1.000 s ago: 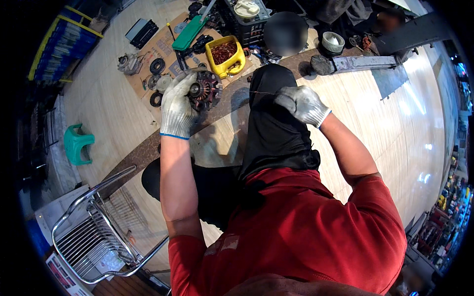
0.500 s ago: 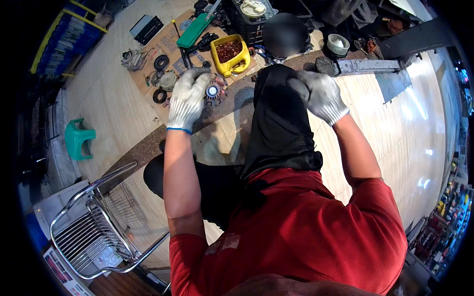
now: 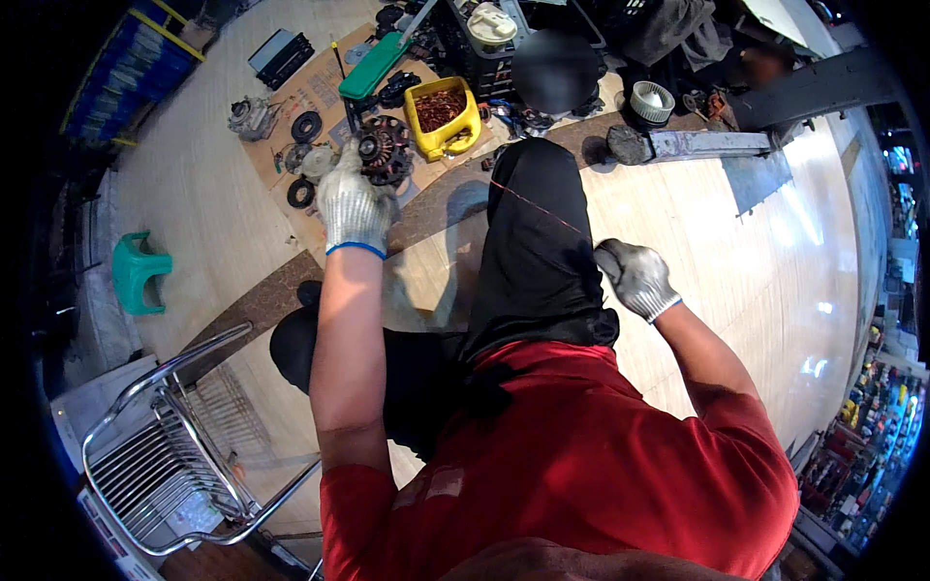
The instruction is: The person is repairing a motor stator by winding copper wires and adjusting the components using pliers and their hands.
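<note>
My left hand (image 3: 355,205), in a white knit glove with a blue cuff, is closed at the near left edge of a round, dark motor core (image 3: 386,150). The core has radial slots and reddish-brown windings, and its face tilts up. My right hand (image 3: 636,278), also gloved, is closed beside my right knee. A thin reddish copper wire (image 3: 539,207) crosses the black trouser leg toward this hand; its end there is hidden by the fingers. Next to the core stands a yellow cut-open jug (image 3: 444,116) filled with copper wire scraps.
Cardboard (image 3: 281,160) under the parts holds black rings (image 3: 306,126), a metal housing (image 3: 252,117) and a green case (image 3: 376,66). A white fan wheel (image 3: 652,102) and a grey metal beam (image 3: 712,143) lie right. A green stool (image 3: 142,273) and chrome chair (image 3: 165,465) are left.
My right hand has moved down and right, away from the knee, and the wire now shows stretched across the leg. The motor core has turned and shifted up and left with my left hand.
</note>
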A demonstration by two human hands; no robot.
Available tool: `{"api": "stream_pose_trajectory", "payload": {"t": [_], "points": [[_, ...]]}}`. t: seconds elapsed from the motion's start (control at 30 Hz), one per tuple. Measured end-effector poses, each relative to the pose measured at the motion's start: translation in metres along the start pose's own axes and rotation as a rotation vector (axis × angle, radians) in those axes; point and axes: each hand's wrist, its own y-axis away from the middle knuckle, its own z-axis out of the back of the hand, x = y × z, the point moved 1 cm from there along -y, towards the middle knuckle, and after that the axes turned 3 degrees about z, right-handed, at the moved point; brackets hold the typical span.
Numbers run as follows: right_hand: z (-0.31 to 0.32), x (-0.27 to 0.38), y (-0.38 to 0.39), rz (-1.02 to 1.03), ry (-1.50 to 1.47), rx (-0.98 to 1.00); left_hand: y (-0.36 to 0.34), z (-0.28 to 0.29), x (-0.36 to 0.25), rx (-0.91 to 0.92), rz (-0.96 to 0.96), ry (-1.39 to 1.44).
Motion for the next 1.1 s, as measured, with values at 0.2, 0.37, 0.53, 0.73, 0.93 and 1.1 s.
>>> {"api": "stream_pose_trajectory", "payload": {"t": [0.2, 0.37, 0.53, 0.73, 0.93, 1.1], "points": [[-0.04, -0.15, 0.085, -0.164, 0.243, 0.027, -0.038, 0.037, 0.004, 0.258, -0.147, 0.105], [-0.074, -0.231, 0.159, -0.185, 0.116, 0.609, 0.008, 0.008, 0.015, 0.136, -0.068, -0.07], [-0.04, -0.23, 0.117, -0.2, -0.184, 0.87, 0.019, 0.009, 0.024, 0.273, -0.024, -0.07], [0.053, -0.093, -0.04, -0.008, -0.207, -0.154, 0.029, 0.003, 0.019, 0.249, -0.053, -0.118], [0.024, 0.116, -0.116, 0.19, -0.648, 0.004, 0.024, 0.002, 0.019, 0.352, -0.143, -0.219], [-0.021, 0.135, -0.142, 0.122, -1.137, 0.307, 0.014, 0.01, 0.01, 0.343, -0.129, -0.139]]}}
